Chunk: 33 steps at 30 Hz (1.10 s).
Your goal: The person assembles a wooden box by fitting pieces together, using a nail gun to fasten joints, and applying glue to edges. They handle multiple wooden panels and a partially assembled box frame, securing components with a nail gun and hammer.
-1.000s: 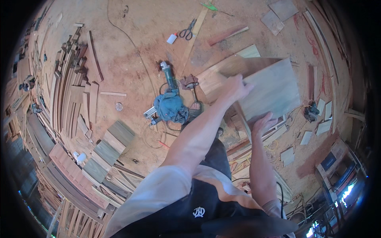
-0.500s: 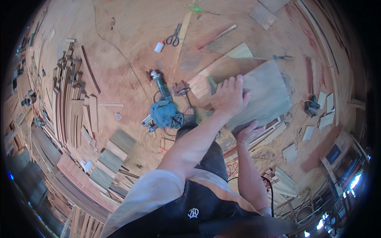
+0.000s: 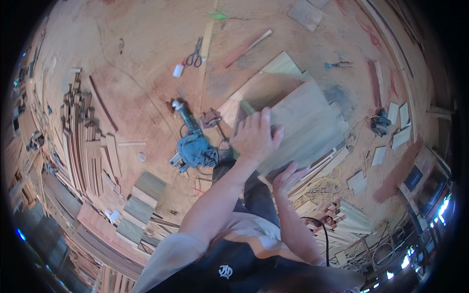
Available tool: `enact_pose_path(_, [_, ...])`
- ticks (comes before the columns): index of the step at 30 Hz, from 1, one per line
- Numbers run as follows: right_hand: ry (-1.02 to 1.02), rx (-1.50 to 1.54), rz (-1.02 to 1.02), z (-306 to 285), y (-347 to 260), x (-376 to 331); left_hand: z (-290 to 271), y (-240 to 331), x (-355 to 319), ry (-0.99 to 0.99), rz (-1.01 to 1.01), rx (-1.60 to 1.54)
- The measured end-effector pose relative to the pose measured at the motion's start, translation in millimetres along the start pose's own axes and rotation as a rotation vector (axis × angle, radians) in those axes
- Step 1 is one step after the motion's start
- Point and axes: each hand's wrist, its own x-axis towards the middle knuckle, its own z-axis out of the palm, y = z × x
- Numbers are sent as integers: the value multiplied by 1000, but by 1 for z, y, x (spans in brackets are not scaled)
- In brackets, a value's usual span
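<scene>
A wooden box (image 3: 308,122) with a broad greyish-brown side panel and an open, hollow top stands tilted in front of me. My left hand (image 3: 254,136) curls over its left edge, fingers bent and thumb on the panel. At the near lower edge, my right hand (image 3: 289,178) bears against the box with its thumb up; part of its fingers is hidden by the panel. A pale board (image 3: 278,66) shows beyond the box. Left of my left hand lies a green angle grinder (image 3: 183,115), close to a bunched blue cloth (image 3: 193,149).
Black scissors (image 3: 194,58) and a white bottle (image 3: 178,71) lie on the dusty floor ahead. Wood strips (image 3: 80,146) are stacked at left. On the right are a dark power tool (image 3: 380,123), loose pale offcuts (image 3: 401,136) and a yellow cord (image 3: 317,183).
The view has shifted, so the floor items sit farther left. Both hands and the box have come left and closer to me, leaving more floor between the box and the blue-ended tool.
</scene>
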Motion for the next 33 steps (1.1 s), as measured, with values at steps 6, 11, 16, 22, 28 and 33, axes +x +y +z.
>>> enact_pose_path(6, [-53, -184, 267, 2, 5, -6, 7, 5, 14, -25, 49, -18])
enact_pose_path(11, [-97, 18, 235, -4, -2, -6, 19, 2, 12, -13, 119, 102])
enact_pose_path(16, [-60, 14, 156, -5, 1, -1, 24, 2, 10, -33, 162, 133])
enact_pose_path(22, [-101, 70, 180, -4, 3, -3, 30, 2, 9, 3, 155, 98])
enact_pose_path(28, [-18, 132, 108, -2, 3, 2, 16, 11, 3, -67, 66, 73])
enact_pose_path(33, [21, 72, -77, -5, 1, 3, 13, 38, 84, -151, 99, -141])
